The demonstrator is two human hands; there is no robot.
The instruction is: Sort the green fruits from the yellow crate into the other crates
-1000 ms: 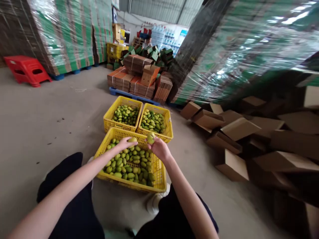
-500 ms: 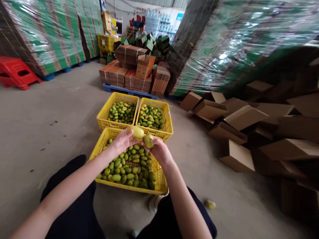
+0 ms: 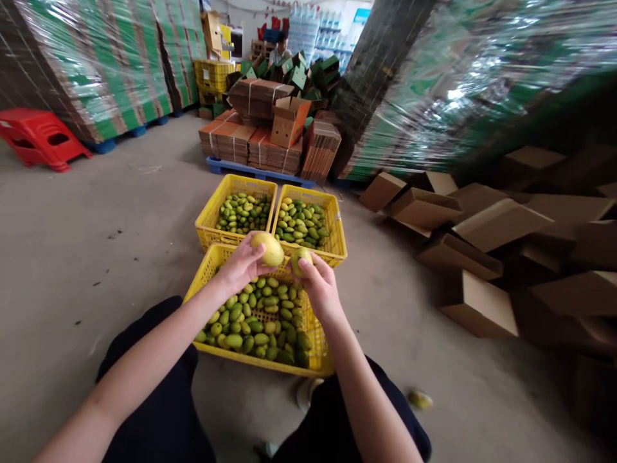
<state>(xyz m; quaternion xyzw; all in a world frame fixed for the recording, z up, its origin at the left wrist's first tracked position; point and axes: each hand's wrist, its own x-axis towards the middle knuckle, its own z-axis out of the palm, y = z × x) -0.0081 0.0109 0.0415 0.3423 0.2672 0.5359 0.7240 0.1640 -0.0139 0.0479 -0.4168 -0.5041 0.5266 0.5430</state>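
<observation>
My left hand is closed round a yellow mango, thumb on its near side. Close beside it, my right hand grips a smaller yellow-green mango between thumb and fingers. Both are held up over the far part of the near yellow crate, which holds many green and yellowish mangoes. Behind it stand a far left yellow crate and a far right yellow crate, each with more mangoes inside.
One mango lies on the floor at the right. Open cardboard boxes are heaped on the right. Flattened cartons lie on a blue pallet. A red stool stands left. A person is at the back.
The view has shifted slightly, so the scene sits farther right. The left-hand mango has turned and tilted in my grip. Both hands still hold their mangoes.
</observation>
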